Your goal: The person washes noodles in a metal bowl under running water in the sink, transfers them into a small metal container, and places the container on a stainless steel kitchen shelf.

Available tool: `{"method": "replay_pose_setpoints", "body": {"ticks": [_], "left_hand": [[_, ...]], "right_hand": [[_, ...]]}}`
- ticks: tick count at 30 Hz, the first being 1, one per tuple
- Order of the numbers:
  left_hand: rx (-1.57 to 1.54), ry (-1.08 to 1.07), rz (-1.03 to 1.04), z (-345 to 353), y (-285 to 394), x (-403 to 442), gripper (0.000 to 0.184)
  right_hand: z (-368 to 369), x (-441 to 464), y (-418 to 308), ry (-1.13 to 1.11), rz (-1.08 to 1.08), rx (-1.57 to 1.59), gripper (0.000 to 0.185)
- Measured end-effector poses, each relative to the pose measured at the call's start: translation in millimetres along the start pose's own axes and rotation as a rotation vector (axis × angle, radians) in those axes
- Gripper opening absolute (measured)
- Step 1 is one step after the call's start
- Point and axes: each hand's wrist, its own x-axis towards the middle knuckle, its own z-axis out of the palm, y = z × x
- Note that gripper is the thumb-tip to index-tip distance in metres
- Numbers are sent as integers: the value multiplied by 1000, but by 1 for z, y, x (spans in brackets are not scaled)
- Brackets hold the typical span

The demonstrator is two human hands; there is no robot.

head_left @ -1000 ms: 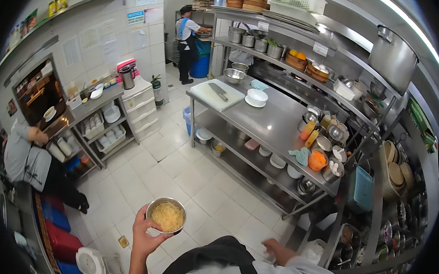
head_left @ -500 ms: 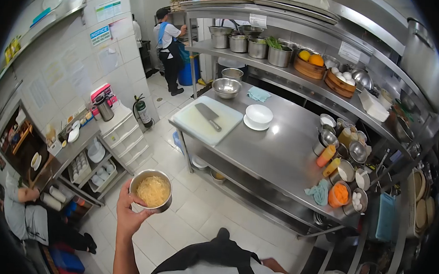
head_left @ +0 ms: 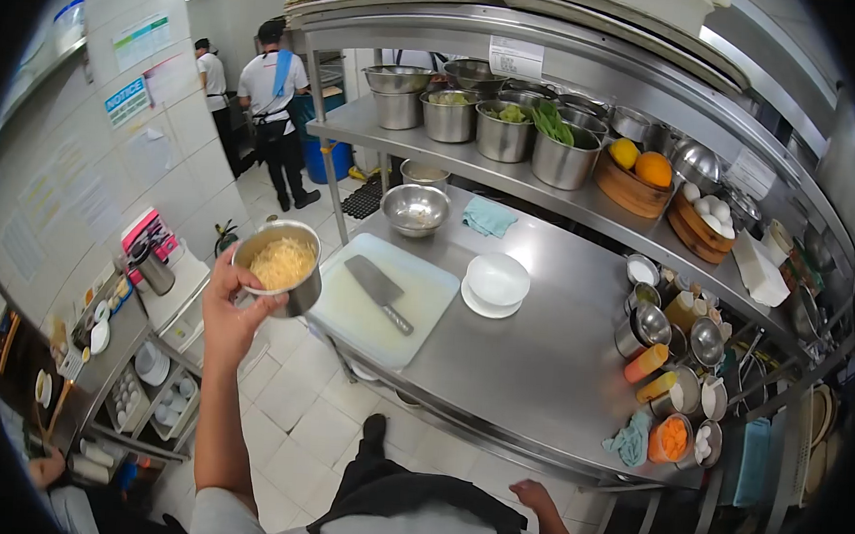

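My left hand (head_left: 237, 301) grips a round steel container (head_left: 302, 294) by its rim and side, thumb over the edge. Pale yellow thin strands, like noodles or shredded cheese, fill it (head_left: 281, 262). It is held up in the air, just left of a white cutting board (head_left: 430, 306) on the steel table. A cleaver (head_left: 378, 286) lies flat on that board. Low at my right side hangs my right hand (head_left: 534, 497), loose and with nothing visible in it, apart from the table edge.
The steel table (head_left: 540, 341) carries a metal bowl (head_left: 415, 211), a white bowl (head_left: 497, 278) on a plate, a cloth (head_left: 489, 215) and several sauce bottles. Steel pots (head_left: 504, 136) line the shelf above. Two people (head_left: 274, 90) stand at the back; another person's arm (head_left: 45, 467) shows lower left.
I have come closer to the steel table. The left hand and its steel container are now higher in view, beside the cutting board. The right hand has come into fuller view.
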Motion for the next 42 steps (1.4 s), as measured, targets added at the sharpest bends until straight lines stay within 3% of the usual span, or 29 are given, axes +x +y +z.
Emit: {"method": "replay_pose_setpoints", "body": {"ticks": [3, 4, 6, 10, 13, 15, 19, 24, 26, 28, 29, 33, 39, 42], "left_hand": [[-55, -15, 89, 15, -43, 82, 34], [-98, -24, 120, 21, -49, 109, 33], [-191, -21, 191, 38, -65, 160, 31], [-164, -20, 239, 71, -92, 249, 30], [-133, -45, 237, 93, -118, 294, 29], [-131, -38, 230, 107, -134, 312, 30], [-158, -33, 181, 127, -156, 338, 33], [-61, 14, 218, 145, -167, 354, 40], [-17, 68, 244, 154, -159, 349, 50], [114, 205, 333, 151, -154, 343, 60], [200, 286, 406, 151, -155, 337, 66], [226, 249, 380, 147, -153, 324, 64], [461, 268, 419, 156, -153, 340, 57], [401, 234, 344, 167, -146, 347, 51]], "right_hand": [[21, -25, -6, -233, 367, -55, 39], [16, -56, -46, -72, 617, 402, 40], [-1, -77, -104, 156, 888, 906, 41], [-19, -72, -214, 284, 1093, 1097, 33], [-22, -25, -230, 185, 1239, 1424, 46], [13, 11, -225, 226, 1302, 1557, 44], [-44, 28, -259, 218, 953, 1380, 43], [-11, 27, -211, 286, 963, 1392, 46], [23, 34, -198, 452, 1276, 1573, 48], [109, 30, -133, 432, 1253, 1608, 47], [86, 34, -132, 397, 1287, 1536, 47], [-63, 72, -164, 349, 1175, 1295, 46], [-258, 138, -213, 520, 683, 1052, 45], [-340, 164, -250, 585, 452, 975, 45]]}}
